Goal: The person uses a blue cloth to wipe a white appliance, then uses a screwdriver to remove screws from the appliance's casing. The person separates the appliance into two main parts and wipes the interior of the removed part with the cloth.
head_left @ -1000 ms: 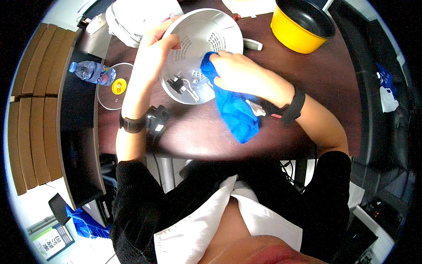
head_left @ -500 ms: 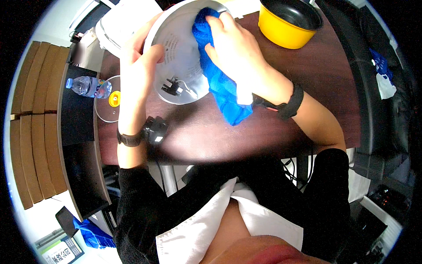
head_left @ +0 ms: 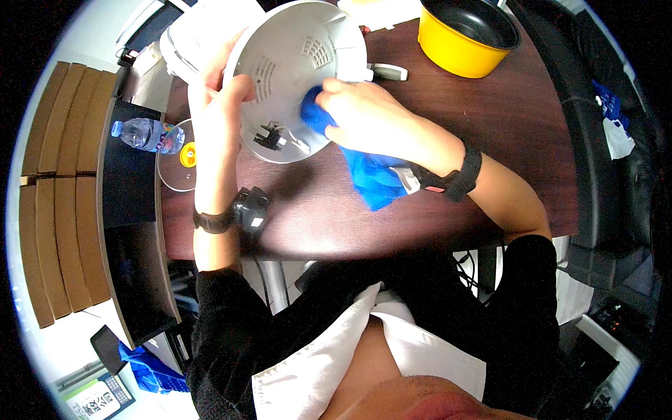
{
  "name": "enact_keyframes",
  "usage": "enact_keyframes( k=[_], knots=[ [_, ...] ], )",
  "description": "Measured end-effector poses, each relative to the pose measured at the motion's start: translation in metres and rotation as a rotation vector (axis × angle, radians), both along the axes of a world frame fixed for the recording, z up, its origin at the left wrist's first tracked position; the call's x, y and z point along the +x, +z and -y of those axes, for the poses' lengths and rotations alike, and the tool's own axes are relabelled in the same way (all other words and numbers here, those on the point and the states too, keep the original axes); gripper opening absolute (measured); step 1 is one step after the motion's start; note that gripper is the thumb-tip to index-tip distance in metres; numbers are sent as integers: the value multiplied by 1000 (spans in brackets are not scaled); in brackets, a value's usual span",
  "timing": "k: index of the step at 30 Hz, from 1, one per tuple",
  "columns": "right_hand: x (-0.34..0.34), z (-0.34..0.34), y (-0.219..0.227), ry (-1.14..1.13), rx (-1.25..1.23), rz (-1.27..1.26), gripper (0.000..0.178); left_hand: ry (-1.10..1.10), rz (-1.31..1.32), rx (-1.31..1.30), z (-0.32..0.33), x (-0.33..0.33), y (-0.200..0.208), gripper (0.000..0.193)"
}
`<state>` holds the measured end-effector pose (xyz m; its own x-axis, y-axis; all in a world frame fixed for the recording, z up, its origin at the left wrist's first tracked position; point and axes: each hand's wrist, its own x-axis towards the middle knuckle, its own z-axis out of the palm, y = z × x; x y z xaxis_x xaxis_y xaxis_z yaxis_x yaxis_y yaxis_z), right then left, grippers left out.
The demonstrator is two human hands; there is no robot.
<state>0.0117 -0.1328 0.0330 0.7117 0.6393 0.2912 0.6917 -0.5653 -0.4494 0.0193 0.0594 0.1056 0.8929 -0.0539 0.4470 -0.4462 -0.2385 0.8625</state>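
Observation:
A white round hollow appliance shell [head_left: 290,42] is tilted with its open side toward me, above the far side of the dark wooden table. Slotted vents show on its inner wall, and a black plug [head_left: 269,137] sits inside near the lower rim. My left hand [head_left: 222,94] grips the shell's left rim, thumb over the edge. In my right hand [head_left: 367,112] is a bunched blue cloth [head_left: 378,180], pressed to the shell's lower right inside; its loose end hangs down toward the table. A grey-white handle [head_left: 389,71] juts from the shell's right side.
A yellow pot [head_left: 458,52] with a black inside stands at the far right. On the left are a glass lid [head_left: 168,175] with a yellow knob, a plastic water bottle [head_left: 143,134] and a white appliance [head_left: 203,35]. A small black object [head_left: 252,210] is beside my left wrist.
My right hand has moved down with the cloth, from the shell's upper right rim to its lower right inside. The shell's handle and more vents now show. My left hand keeps its grip.

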Motion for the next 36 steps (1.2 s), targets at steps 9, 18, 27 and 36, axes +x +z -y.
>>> enact_keyframes(
  k=[9,18,27,36],
  knots=[
    [-11,22,6,78,135,-142,41,-61,-105,14,0,12,-9,51],
    [-8,22,-11,-214,-155,282,19,-65,-215,-144,-26,40,-44,49],
    [6,6,-24,-17,-308,-20,22,-90,-97,0,18,6,-23,53],
    [-2,18,-23,54,-29,-118,21,-127,-100,11,16,7,-24,53]
  ],
)
